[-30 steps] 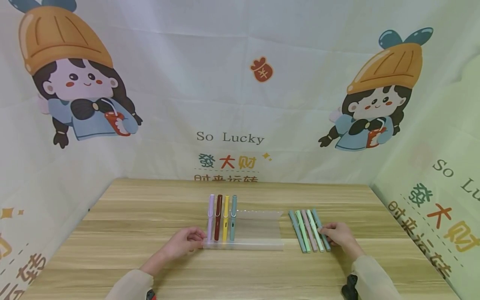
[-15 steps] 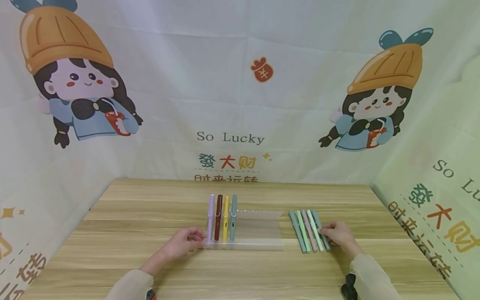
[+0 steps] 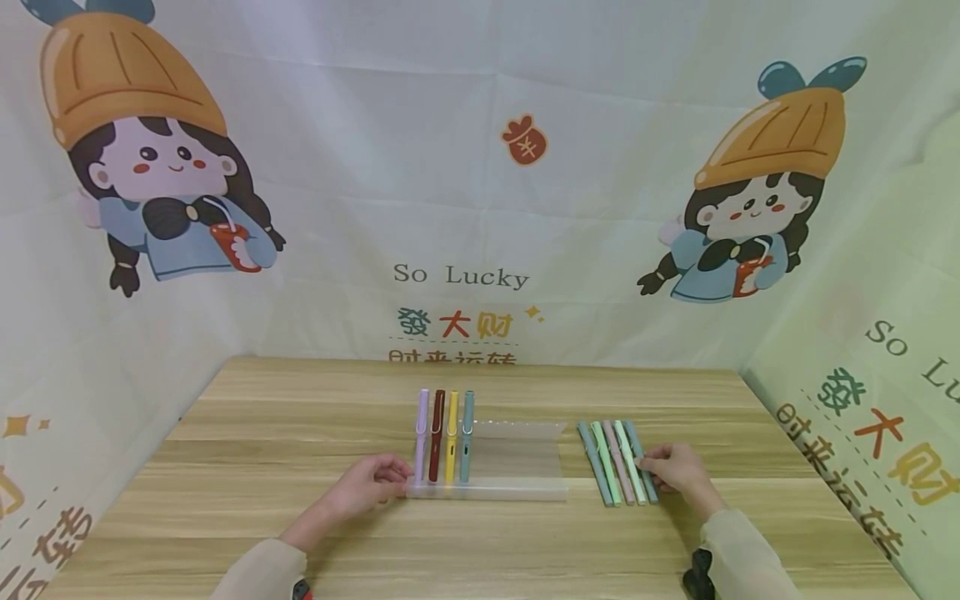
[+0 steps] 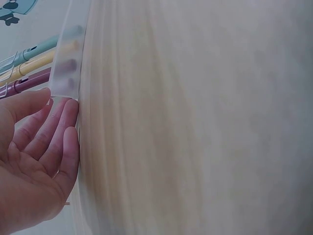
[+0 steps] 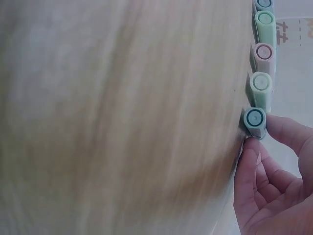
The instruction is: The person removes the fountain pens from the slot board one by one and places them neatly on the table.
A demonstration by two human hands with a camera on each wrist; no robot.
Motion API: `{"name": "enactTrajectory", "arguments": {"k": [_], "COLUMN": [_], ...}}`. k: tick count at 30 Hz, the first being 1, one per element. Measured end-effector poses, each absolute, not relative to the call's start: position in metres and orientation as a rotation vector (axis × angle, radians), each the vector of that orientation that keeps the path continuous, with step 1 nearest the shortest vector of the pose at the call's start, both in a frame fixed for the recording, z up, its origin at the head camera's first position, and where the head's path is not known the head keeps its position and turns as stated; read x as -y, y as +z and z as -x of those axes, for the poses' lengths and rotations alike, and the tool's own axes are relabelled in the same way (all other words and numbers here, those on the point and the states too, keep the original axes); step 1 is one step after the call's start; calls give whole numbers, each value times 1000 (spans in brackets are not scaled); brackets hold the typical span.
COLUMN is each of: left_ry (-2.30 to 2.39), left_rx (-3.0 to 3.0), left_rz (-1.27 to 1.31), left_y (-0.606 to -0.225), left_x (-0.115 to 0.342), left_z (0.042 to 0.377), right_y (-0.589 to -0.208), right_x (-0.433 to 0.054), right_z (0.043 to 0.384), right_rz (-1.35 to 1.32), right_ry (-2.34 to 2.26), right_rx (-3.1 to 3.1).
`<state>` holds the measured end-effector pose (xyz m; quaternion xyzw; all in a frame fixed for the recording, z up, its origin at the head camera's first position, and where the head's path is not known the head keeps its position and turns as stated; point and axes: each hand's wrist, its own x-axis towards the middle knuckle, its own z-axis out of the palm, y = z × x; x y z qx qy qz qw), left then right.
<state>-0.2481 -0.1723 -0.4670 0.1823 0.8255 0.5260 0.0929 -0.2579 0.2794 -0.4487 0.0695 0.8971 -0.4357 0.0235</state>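
Right hand (image 3: pixel 678 471) pinching the end grey-blue pen (image 5: pixel 255 118); pen's near end just swung slightly in toward the row.
That's about the only shift in the last half second. Thumb one side, finger the other; pen looks still down on the table (image 3: pixel 480 550). Left of the pinch, in order: mint pen (image 3: pixel 631 462), pink pen (image 3: pixel 619 462), green pen (image 3: pixel 607 463), blue pen (image 3: pixel 595 463). Left hand (image 3: pixel 369 483) pinches the near-left corner of the clear sleeve (image 3: pixel 517 454), unmoved. Right of that grip: lilac pen (image 3: pixel 422 433), dark red pen (image 3: pixel 437 433), yellow pen (image 3: pixel 452 437), teal pen (image 3: pixel 467 433), near ends behind the sleeve's strip. Bare sleeve fills the rest toward the right hand. My read: grip being settled, pen not yet out of the row; four in, five outside.
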Motion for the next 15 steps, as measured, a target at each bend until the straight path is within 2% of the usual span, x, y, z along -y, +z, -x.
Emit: {"name": "enactTrajectory", "arguments": {"k": [15], "left_ry": [1543], "left_rx": [-2473], "left_rz": [-551], "left_y": [-466], "left_x": [172], "left_z": [247], "right_y": [-443], "right_x": [-274], "right_z": [258], "right_rz": [-215], "right_ry": [-1509], "right_rx": [-2764]}}
